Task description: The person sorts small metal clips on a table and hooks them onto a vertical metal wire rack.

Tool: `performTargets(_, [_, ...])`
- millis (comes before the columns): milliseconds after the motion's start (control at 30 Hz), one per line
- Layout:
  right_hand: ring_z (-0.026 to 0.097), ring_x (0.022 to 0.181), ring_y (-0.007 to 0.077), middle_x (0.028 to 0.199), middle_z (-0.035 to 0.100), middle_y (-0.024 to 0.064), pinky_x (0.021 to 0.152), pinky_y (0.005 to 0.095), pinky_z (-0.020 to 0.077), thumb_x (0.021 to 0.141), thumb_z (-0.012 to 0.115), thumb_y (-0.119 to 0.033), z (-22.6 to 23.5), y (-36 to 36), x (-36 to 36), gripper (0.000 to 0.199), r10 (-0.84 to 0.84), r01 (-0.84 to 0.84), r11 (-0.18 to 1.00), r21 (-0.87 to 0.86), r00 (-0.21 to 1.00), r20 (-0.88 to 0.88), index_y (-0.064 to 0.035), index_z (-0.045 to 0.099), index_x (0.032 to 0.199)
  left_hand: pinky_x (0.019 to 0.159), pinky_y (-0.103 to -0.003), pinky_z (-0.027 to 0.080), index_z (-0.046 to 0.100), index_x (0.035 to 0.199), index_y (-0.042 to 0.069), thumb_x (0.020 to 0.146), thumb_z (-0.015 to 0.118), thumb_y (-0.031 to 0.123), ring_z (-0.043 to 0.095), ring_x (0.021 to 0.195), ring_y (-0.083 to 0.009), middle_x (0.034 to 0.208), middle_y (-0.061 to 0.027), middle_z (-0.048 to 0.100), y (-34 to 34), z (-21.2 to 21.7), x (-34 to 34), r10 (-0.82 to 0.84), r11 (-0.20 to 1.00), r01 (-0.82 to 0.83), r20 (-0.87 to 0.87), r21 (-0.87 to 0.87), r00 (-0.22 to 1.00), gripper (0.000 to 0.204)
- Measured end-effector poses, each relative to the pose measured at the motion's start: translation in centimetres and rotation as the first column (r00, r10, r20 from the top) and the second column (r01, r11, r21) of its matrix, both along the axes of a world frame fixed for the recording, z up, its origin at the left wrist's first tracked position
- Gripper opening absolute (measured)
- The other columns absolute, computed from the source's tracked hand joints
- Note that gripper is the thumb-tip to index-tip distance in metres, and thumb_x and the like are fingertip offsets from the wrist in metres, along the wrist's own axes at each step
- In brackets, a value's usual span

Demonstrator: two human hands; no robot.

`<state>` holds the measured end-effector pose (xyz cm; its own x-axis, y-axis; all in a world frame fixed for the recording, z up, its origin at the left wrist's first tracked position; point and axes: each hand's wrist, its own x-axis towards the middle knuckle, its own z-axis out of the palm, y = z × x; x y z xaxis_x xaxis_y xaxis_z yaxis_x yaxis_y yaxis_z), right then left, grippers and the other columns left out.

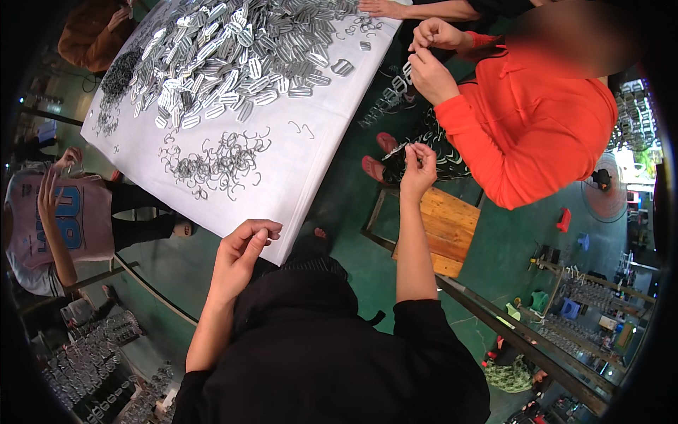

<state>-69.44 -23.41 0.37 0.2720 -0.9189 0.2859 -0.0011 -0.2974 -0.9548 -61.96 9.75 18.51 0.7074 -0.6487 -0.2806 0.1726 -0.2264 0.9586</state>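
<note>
My left hand is at the near corner of the white-covered table, its fingers curled and the thumb pressed against them. Whatever it pinches, if anything, is too small to make out. Out to the right, past the table's edge, I hold up my right hand with thumb and fingertips together. A small dark sliver shows beside those fingertips, but its kind is unclear. On the table nearest my left hand lies a loose heap of thin bent wire hooks. Behind it spreads a large pile of flat, slotted silver metal plates.
Close on my right, a person in a red hoodie works with linked metal pieces. A wooden stool stands below my right forearm. Another person stands at the left. Metal rails and racks of hanging metal parts are lower right.
</note>
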Motion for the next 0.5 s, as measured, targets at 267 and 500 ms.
performTargets(267, [0.059,0.078,0.0072,0.088,0.065,0.0026,0.066,0.0193,0.0439,0.081,0.069,-0.006,3.2,1.1,-0.9,0.016,-0.025,0.024,1.000,-0.017,0.999,-0.036,-0.0027,0.060,0.093,0.077,-0.024,0.048,0.062,0.107,0.000,0.093,0.052,0.007,0.060,0.094,-0.0112,0.100,-0.0059,0.065,-6.6,-5.0,2.0,-0.121,0.993,0.121,0.022,-0.015,0.992,0.019])
performTargets(500, [0.061,0.072,0.0089,0.085,0.065,0.0063,0.060,0.0214,0.0498,0.082,0.065,0.001,4.6,1.7,-0.7,0.012,-0.007,0.006,1.000,0.017,0.995,0.097,0.0006,0.059,0.092,0.076,-0.029,0.051,0.054,0.119,0.001,0.088,0.060,0.008,0.059,0.094,-0.0160,0.111,-0.0096,0.061,-20.6,-14.1,7.6,-0.187,0.982,0.181,0.375,0.051,0.908,0.033])
